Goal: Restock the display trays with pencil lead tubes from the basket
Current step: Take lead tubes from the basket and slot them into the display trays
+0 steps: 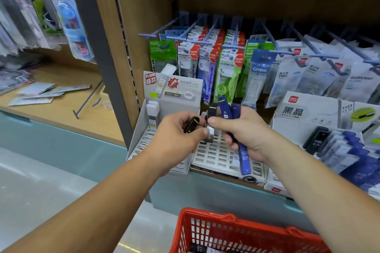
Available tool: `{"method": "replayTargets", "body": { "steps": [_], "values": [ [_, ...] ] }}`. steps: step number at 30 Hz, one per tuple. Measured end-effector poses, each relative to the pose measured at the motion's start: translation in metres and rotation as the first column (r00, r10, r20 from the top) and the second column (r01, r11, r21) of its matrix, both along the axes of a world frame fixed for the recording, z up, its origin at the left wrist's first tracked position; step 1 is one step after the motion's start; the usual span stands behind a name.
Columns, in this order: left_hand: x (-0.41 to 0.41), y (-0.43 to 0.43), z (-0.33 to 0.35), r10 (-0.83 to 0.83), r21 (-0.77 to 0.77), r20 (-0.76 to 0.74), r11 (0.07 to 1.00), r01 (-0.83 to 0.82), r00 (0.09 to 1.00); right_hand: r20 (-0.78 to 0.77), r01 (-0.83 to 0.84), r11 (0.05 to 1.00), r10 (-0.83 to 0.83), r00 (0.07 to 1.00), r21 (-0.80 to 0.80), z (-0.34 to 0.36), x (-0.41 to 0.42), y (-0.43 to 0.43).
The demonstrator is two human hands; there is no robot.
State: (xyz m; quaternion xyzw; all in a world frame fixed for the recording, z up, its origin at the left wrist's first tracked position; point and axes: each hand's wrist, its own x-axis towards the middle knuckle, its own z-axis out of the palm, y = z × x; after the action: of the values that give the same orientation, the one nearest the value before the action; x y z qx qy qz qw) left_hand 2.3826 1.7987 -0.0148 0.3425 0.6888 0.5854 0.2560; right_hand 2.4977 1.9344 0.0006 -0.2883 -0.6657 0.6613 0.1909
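My left hand (181,131) pinches a black pencil lead tube (191,124) with a yellow-green stripe, just above the slotted white display tray (213,155). My right hand (240,129) grips a bunch of blue and black lead tubes (228,110); one blue HB tube (244,160) sticks down out of the fist over the tray. Both hands meet over the tray's middle. The red basket (230,232) sits below at the bottom edge, with a few tubes visible inside.
A grey-white display box (172,96) with white-capped tubes (153,113) stands left of the tray. A box of black and blue HB tubes (337,146) is at the right. Hanging correction-tape packs (207,61) fill the hooks behind. A wooden shelf (51,109) lies left.
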Motion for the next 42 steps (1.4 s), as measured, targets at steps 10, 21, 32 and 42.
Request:
{"method": "replayTargets", "body": {
  "steps": [10, 21, 32, 42],
  "values": [
    [-0.010, -0.007, 0.002, 0.114, -0.140, 0.064, 0.985, -0.104, 0.991, 0.058, 0.068, 0.914, -0.099, 0.993, 0.400, 0.004, -0.004, 0.011],
    [-0.009, -0.020, 0.006, 0.017, -0.140, 0.113, 0.990, -0.001, 0.993, 0.103, 0.039, 0.701, -0.159, 0.982, 0.712, -0.016, -0.012, 0.014],
    [-0.011, -0.028, 0.008, 0.009, -0.171, 0.113, 0.985, 0.011, 0.994, 0.213, -0.081, 0.643, -0.130, 0.968, 0.761, -0.018, -0.014, 0.010],
    [-0.008, -0.025, -0.001, -0.037, -0.139, 0.032, 0.990, 0.041, 0.999, 0.064, 0.037, 0.908, -0.070, 0.996, 0.418, 0.009, -0.008, 0.001]
  ]
}}
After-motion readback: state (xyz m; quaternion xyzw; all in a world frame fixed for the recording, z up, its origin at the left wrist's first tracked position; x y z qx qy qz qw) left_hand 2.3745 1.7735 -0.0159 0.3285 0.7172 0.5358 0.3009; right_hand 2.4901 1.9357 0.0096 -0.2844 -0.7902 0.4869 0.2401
